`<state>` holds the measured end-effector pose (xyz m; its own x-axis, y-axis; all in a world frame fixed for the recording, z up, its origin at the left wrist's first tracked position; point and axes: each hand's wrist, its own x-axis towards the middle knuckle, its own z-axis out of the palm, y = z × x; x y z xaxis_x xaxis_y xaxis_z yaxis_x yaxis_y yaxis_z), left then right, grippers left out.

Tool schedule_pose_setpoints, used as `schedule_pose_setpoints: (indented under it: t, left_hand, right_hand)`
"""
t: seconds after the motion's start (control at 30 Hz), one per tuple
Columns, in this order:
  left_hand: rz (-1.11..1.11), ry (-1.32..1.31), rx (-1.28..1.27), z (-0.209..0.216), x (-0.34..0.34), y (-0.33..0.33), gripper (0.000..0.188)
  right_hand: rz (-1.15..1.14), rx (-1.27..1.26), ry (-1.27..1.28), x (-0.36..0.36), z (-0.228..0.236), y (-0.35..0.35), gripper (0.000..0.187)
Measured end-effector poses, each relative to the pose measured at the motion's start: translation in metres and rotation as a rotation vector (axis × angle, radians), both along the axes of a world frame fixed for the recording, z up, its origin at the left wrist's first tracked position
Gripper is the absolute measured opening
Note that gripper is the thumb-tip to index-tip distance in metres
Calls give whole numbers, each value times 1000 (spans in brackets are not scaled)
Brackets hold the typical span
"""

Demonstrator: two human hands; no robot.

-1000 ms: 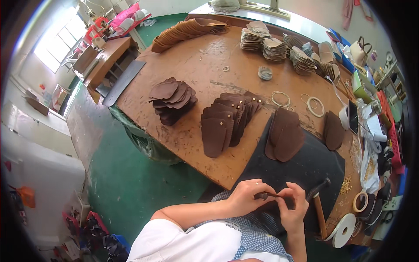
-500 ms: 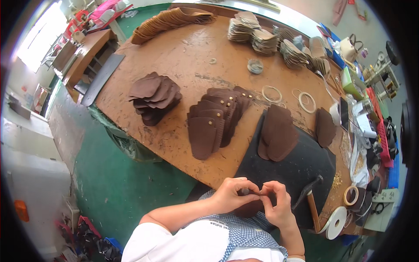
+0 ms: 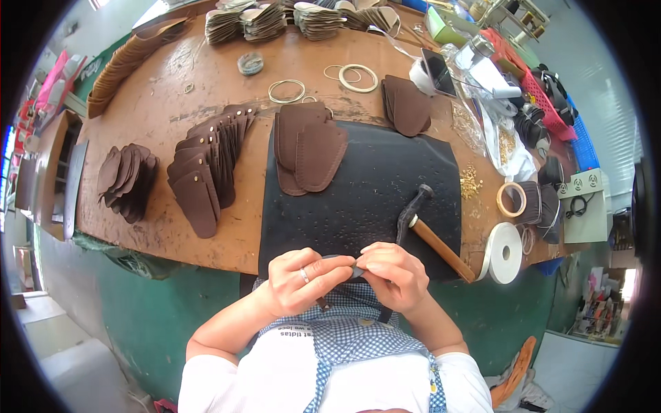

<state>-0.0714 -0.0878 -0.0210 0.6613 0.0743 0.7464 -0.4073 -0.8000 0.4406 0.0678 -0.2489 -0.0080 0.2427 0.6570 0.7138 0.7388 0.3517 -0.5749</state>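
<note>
In front of my apron, my left hand (image 3: 303, 281) and my right hand (image 3: 396, 277) are closed, with their fingertips meeting on a small dark leather piece (image 3: 357, 271). Most of that piece is hidden by my fingers. A short brown tip (image 3: 322, 303) pokes out under my left hand; its kind is unclear. Just beyond my hands lies a black punched mat (image 3: 358, 213). On its right side rests a hammer (image 3: 441, 249) with a wooden handle. Stitch-edged brown leather pieces (image 3: 320, 158) lie at the mat's far left.
Leftward on the wooden table (image 3: 234, 251) are fanned brown leather pieces with brass studs (image 3: 196, 199) and another brown pile (image 3: 127, 180). More leather pieces (image 3: 410, 107) lie far right. Tape rolls (image 3: 504, 253), brass bits (image 3: 470, 182) and a phone (image 3: 438, 72) line the right side.
The view has swung to the right, so table items appear further left. My hands have shifted their grip, and the leather hanging below them no longer shows.
</note>
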Motion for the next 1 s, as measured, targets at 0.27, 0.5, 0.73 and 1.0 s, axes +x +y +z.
schedule_pose_setpoints:
  t: [0.27,0.5,0.73,1.0]
  left_hand:
    - [43,564,-880,31,5,-34,13]
    - [31,702,-1491,15,16,-30,14]
    - [78,729,-1499,7,9,-30,18]
    - [84,754,-1427,3,7,-27,18]
  right_hand:
    - [56,-230,689,-4,12,-23,44]
    - [67,-394,1170,1,9,-16,39]
    - [76,-502,1215,7,1,-14,41]
    - [34,-506,1079,2,-12,-11,35]
